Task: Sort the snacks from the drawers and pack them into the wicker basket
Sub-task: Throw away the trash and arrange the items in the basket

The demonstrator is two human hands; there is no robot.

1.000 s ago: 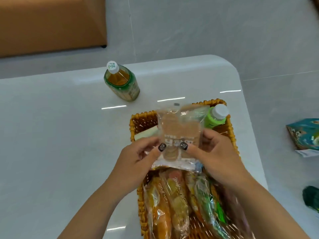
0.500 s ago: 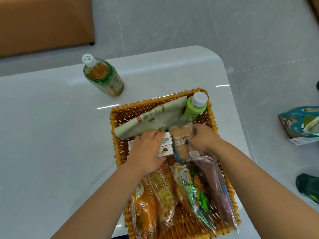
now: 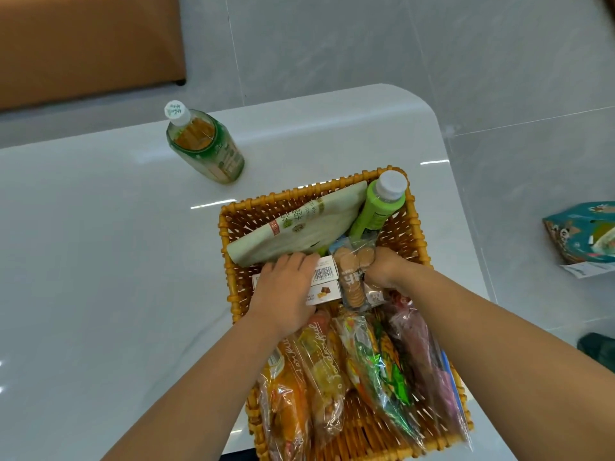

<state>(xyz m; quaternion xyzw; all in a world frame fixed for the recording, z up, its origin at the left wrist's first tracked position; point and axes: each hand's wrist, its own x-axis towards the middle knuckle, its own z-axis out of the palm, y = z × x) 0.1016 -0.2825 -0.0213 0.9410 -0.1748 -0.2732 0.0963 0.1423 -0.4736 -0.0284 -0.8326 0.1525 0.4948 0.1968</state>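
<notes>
The wicker basket (image 3: 229, 261) stands on the white table (image 3: 100, 277). Inside it, my right hand (image 3: 382, 269) grips a clear pack of round biscuits (image 3: 352, 281), upright in the middle. My left hand (image 3: 286, 291) lies flat on two small white boxes (image 3: 327, 281) beside the pack. A pale green pouch (image 3: 299, 227) and a bright green bottle (image 3: 377, 207) fill the far end. Several clear snack bags (image 3: 332, 377) lie at the near end.
A tea bottle with a white cap (image 3: 204, 144) stands on the table beyond the basket. On the grey tiled floor to the right lie a teal snack bag (image 3: 582, 232) and a dark green object (image 3: 599, 349). A brown cabinet (image 3: 83, 41) is at top left.
Both hands have lowered the biscuit pack from above the basket down into it. My left hand let go of the pack and moved onto the white boxes.
</notes>
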